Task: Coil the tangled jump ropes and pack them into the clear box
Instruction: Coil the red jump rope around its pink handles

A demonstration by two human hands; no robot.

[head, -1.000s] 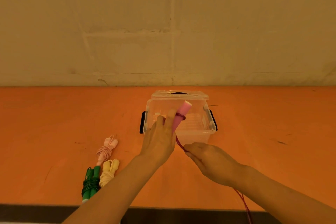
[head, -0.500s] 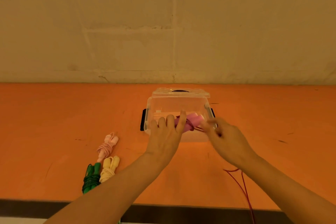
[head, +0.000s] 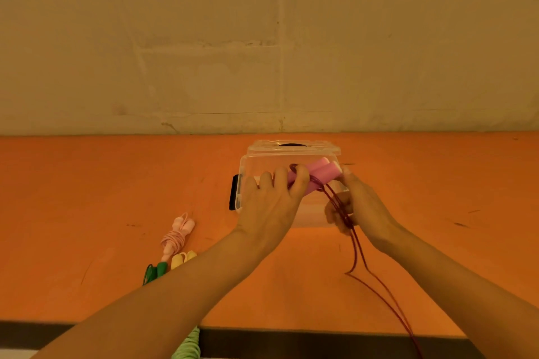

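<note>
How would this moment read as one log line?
left hand grips pink foam rope handles | right hand winds dark red cord | over clear plastic box

orange table (head: 87, 183), beige wall (head: 204, 38)

Left arm: your bare forearm comes in from the lower left and reaches forward and to the right, wrist nearly straight.
Left hand (head: 271, 201): back of the hand faces you; your fingers (head: 302, 181) curl over the pink handles (head: 322, 170) and grip them.
Right arm: your bare forearm comes in from the lower right, angled forward and to the left.
Right hand (head: 360, 202): just beside your left hand, turned so the thumb side faces you; the fingers are curled round the dark red cord (head: 357, 245), which runs out below the hand.
</note>
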